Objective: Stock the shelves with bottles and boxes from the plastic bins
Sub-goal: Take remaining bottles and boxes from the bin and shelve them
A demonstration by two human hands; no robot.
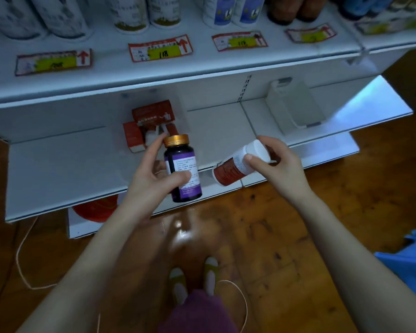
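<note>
My left hand (151,174) grips a dark bottle (181,169) with a gold cap and purple label, held upright over the front of the white middle shelf (58,169). My right hand (271,164) holds a white bottle with a red label (235,165), tilted with its white cap toward me, above the shelf's front edge. Red boxes (149,121) stand at the back of that shelf, just behind the dark bottle.
The upper shelf (111,68) carries white bottles and price tags. A clear plastic holder (296,106) sits on the middle shelf to the right. A red item (94,210) lies on the bottom shelf. A blue plastic stool (411,258) stands on the wooden floor at right.
</note>
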